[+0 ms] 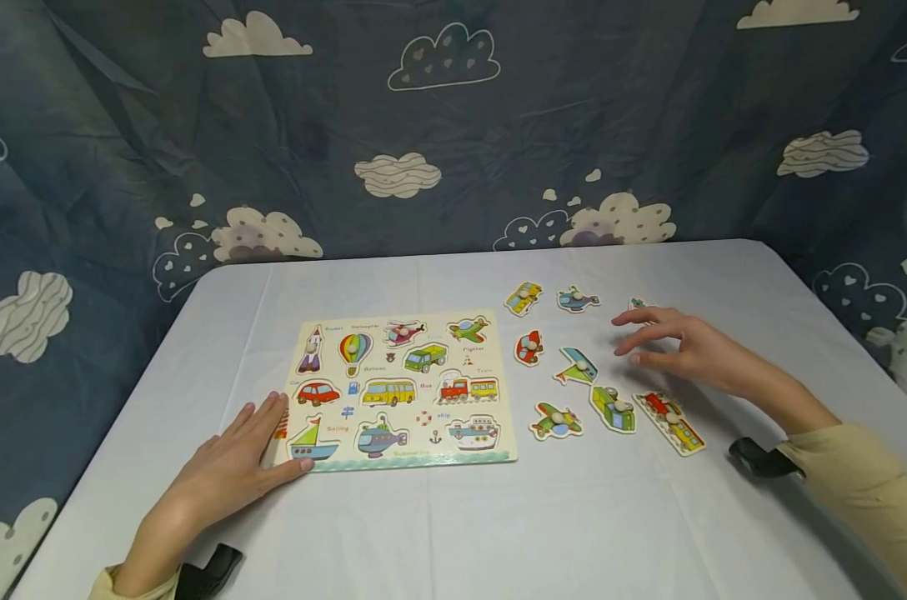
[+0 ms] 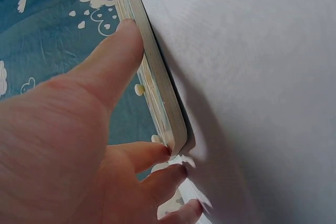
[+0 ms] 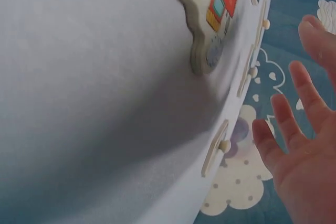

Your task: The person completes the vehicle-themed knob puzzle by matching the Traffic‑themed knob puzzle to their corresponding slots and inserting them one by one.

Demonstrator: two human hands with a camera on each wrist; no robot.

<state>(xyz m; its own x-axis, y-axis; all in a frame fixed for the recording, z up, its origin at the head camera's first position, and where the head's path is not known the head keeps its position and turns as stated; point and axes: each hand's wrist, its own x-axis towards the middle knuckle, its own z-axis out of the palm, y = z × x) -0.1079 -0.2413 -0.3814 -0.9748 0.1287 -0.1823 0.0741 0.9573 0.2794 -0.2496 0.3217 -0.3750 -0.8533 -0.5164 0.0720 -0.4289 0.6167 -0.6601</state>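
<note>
A wooden peg puzzle board [image 1: 423, 461] printed with vehicles lies on the white table. My left hand [image 1: 228, 467] rests along its left side, fingers extended and thumb on the near left corner; the left wrist view has the thumb [image 2: 123, 40] against the board's edge. Above the loose pieces on the right hovers my right hand [image 1: 686, 346], fingers spread, holding nothing. Beneath its fingers a small piece [image 1: 637, 304] is partly hidden. Nearest below the hand are the train piece [image 1: 669, 422] and the green truck piece [image 1: 613, 409].
More loose knobbed pieces lie between board and right hand: a yellow bus [image 1: 524, 298], a blue submarine [image 1: 577, 299], a red car [image 1: 529, 347], a sailboat [image 1: 577, 367] and a green plane [image 1: 556, 422]. A dark cloud-patterned curtain [image 1: 453, 208] hangs behind the table.
</note>
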